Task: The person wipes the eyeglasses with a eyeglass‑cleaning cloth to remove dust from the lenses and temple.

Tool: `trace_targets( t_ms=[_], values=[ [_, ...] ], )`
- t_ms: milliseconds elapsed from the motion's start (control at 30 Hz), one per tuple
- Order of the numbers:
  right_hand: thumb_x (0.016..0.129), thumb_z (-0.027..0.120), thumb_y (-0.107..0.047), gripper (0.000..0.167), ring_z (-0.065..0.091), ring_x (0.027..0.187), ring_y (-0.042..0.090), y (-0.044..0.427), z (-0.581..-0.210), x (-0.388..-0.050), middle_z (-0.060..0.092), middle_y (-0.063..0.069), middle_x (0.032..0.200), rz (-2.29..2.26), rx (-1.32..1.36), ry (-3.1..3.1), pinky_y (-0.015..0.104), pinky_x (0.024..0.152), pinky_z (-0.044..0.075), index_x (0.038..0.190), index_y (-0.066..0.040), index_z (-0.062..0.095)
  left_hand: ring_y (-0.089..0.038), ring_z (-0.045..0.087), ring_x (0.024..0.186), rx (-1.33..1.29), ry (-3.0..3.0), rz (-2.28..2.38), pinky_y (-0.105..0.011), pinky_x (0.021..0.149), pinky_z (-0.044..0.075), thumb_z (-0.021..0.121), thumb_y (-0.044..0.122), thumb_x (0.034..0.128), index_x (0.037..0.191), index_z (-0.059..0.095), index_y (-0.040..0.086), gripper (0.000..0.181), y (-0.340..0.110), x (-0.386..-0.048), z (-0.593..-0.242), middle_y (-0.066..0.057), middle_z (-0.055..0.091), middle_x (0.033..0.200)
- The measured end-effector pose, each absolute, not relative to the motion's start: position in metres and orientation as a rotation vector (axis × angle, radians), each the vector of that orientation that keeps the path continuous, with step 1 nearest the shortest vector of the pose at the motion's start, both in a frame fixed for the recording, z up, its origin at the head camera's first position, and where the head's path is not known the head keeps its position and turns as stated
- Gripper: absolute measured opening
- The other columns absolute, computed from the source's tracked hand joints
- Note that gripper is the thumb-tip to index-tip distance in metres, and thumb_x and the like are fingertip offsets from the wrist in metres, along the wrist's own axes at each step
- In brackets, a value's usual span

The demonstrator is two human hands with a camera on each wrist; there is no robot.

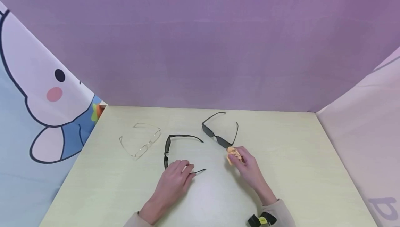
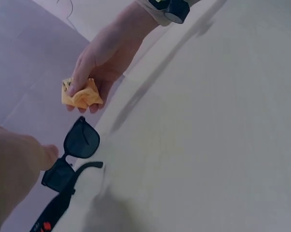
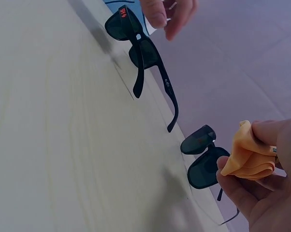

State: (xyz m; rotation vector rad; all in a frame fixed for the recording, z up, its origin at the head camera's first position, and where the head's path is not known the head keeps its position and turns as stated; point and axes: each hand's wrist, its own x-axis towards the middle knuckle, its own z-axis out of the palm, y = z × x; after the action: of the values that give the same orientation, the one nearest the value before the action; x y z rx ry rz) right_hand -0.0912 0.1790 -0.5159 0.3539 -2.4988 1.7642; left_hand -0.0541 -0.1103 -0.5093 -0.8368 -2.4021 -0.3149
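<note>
My right hand (image 1: 250, 171) pinches a folded orange cloth (image 1: 235, 153) with a dark printed pattern between thumb and fingers, above the table. Just beyond it lies a pair of black sunglasses (image 1: 224, 142) with its temples spread. My left hand (image 1: 175, 181) hovers by a second pair of black sunglasses (image 1: 167, 145) and covers part of its near temple in the head view. From the right wrist view, the left fingers (image 3: 157, 14) hang loosely curled beside those sunglasses, with no grip on them visible. Red lettering marks one temple (image 2: 53, 212) in the left wrist view.
Clear eyeglasses with a thin frame (image 1: 149, 144) lie unfolded at the left of the pale wooden table (image 1: 281, 133). A purple backdrop (image 1: 200, 46) rises behind the table. A cartoon-print cloth (image 1: 62, 98) hangs at the left, and a pale one (image 1: 362, 122) at the right.
</note>
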Motion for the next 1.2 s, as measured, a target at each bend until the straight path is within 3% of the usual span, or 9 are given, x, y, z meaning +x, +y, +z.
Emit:
trace_targets(
  t_ms=[267, 667, 933, 1200],
  values=[
    [0.101, 0.067, -0.015, 0.021, 0.06, 0.089, 0.01, 0.187, -0.513, -0.091, 0.066, 0.006, 0.109, 1.725, 0.271, -2.543, 0.022, 0.076, 0.054, 0.116, -0.001, 0.07, -0.017, 0.06, 0.084, -0.869, -2.512, -0.257, -0.028, 0.07, 0.052, 0.08, 0.031, 0.0898, 0.103, 0.071, 0.011, 0.026, -0.084, -0.073, -0.491, -0.001, 0.065, 0.097],
    [0.101, 0.066, -0.012, 0.018, 0.059, 0.088, 0.008, 0.195, -0.512, -0.084, 0.066, 0.007, 0.107, 1.708, 0.221, -2.498, 0.02, 0.075, 0.052, 0.114, 0.002, 0.07, -0.017, 0.06, 0.094, -0.923, -2.631, -0.158, -0.029, 0.081, 0.052, 0.072, 0.038, 0.0964, 0.114, 0.07, 0.011, 0.033, -0.042, -0.093, -0.472, 0.0, 0.065, 0.104],
    [0.101, 0.066, -0.008, 0.016, 0.059, 0.089, 0.006, 0.201, -0.512, -0.08, 0.066, 0.009, 0.109, 1.737, 0.219, -2.442, 0.018, 0.075, 0.052, 0.112, 0.003, 0.07, -0.019, 0.062, 0.114, -0.852, -2.658, -0.181, -0.031, 0.099, 0.053, 0.07, 0.041, 0.0974, 0.128, 0.067, 0.01, 0.044, -0.015, -0.108, -0.483, -0.004, 0.067, 0.124],
    [0.102, 0.064, -0.007, 0.015, 0.059, 0.089, 0.006, 0.204, -0.515, -0.076, 0.065, 0.011, 0.111, 1.769, 0.197, -2.41, 0.017, 0.074, 0.052, 0.112, 0.004, 0.069, -0.019, 0.053, 0.134, -0.813, -2.716, -0.048, -0.034, 0.114, 0.045, 0.062, 0.044, 0.1019, 0.143, 0.058, 0.01, 0.054, 0.011, -0.124, -0.502, -0.004, 0.06, 0.142]
  ],
)
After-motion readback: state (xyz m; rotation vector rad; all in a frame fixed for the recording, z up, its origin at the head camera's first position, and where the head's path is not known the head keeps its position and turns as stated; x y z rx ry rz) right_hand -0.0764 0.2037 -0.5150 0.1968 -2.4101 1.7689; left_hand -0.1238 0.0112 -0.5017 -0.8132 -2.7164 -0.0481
